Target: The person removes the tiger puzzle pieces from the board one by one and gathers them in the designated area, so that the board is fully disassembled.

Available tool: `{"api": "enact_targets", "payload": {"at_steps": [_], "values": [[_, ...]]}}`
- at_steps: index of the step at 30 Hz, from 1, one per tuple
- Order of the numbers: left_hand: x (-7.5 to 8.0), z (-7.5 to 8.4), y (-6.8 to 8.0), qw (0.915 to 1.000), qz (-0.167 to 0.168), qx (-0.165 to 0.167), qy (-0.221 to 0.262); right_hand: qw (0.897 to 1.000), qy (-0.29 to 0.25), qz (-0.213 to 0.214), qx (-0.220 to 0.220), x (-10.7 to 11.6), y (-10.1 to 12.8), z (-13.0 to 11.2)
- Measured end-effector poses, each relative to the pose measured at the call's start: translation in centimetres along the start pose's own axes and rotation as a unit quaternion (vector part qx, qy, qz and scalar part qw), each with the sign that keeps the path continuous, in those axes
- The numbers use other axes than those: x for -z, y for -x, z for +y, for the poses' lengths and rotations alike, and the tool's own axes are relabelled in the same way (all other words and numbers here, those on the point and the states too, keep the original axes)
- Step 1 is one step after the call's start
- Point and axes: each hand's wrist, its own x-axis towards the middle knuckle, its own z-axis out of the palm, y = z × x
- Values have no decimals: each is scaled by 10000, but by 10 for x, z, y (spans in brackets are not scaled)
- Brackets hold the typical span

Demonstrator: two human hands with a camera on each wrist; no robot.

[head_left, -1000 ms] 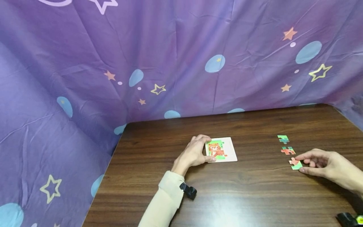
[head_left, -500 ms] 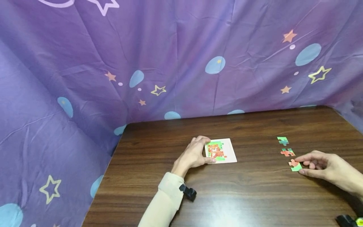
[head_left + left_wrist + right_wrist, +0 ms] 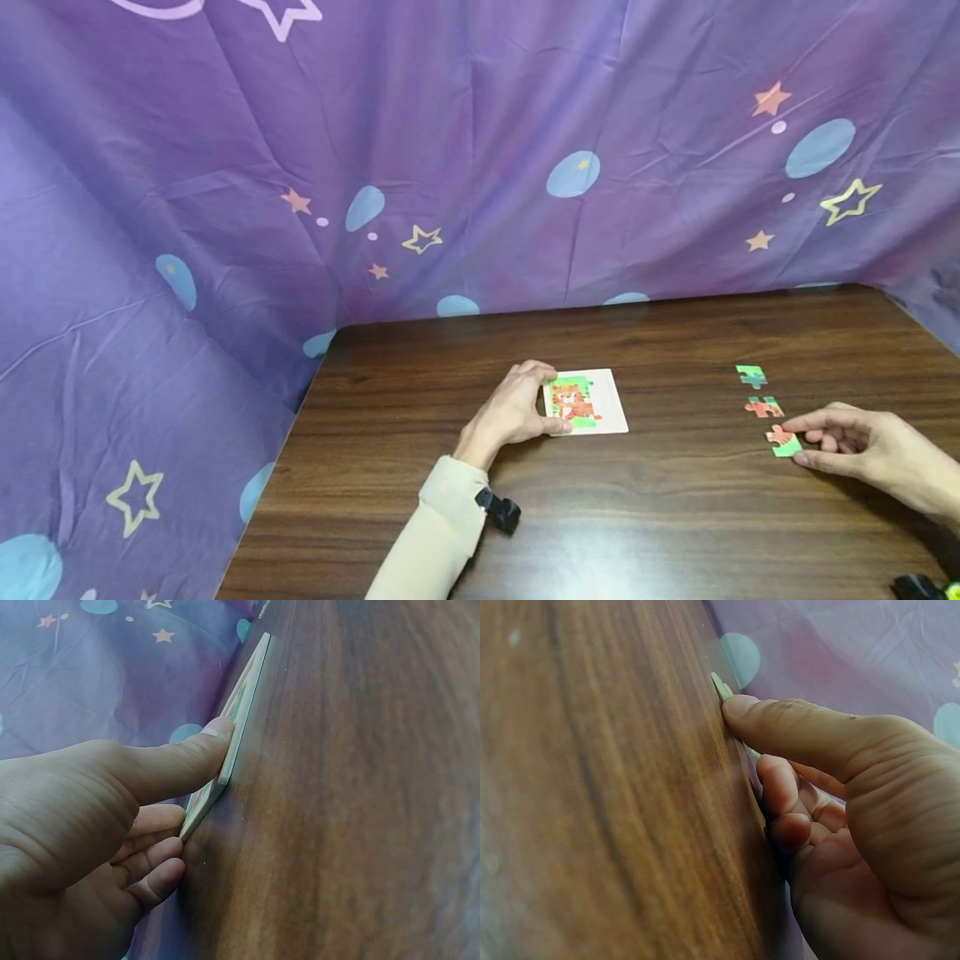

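My left hand point(image 3: 513, 410) grips the left side of a small white puzzle board point(image 3: 612, 402), thumb over the near edge and fingers at the far edge. The board lies on the table, its left part filled by an orange tiger picture on green. In the left wrist view the thumb presses on the board's rim point(image 3: 244, 735). Over on the right, my right hand point(image 3: 870, 446) pinches an orange and green puzzle piece point(image 3: 784, 443) at its edges, thumb and index finger apart across it. From the right wrist, the thumb hides most of that piece.
Just beyond the pinched piece lie an orange puzzle piece point(image 3: 764, 407) and a green and teal puzzle piece point(image 3: 752, 376), in a rough row. Brown wood-grain table point(image 3: 675, 500) spreads between the hands. A purple starry cloth point(image 3: 480, 167) hangs behind and to the left.
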Motion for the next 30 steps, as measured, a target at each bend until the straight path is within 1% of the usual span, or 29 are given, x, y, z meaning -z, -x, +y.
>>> {"api": "enact_targets", "payload": {"at_steps": [10, 14, 17, 19, 21, 23, 25, 28, 29, 30], "values": [[3, 1, 1, 10000, -9, 24, 53, 9998, -143, -120, -40, 1, -1, 0], [2, 1, 1, 10000, -27, 14, 86, 9992, -295, -146, -237, 3, 1, 2], [1, 1, 1, 9999, -26, 11, 99, 9976, -541, -283, -330, 7, 0, 4], [1, 1, 0, 9999, -20, 6, 106, 9963, -649, -301, -481, 11, -2, 1], [1, 0, 0, 9999, -12, 0, 103, 9957, -675, -268, -576, 13, -7, -4], [1, 0, 0, 10000, -2, -1, 92, 9957, -592, -164, -700, 14, -14, -13], [1, 0, -1, 10000, 13, 14, 70, 9960, -504, -92, -727, 15, -24, -24], [0, 0, 0, 10000, 15, 35, 53, 9963, -446, -169, -718, 14, -41, -42], [1, 0, 0, 10000, 10, 33, 54, 9951, -586, -237, -758, 13, -47, -48], [1, 0, 1, 10000, 16, 36, 60, 9953, -573, -238, -748, 12, -53, -55]]}}
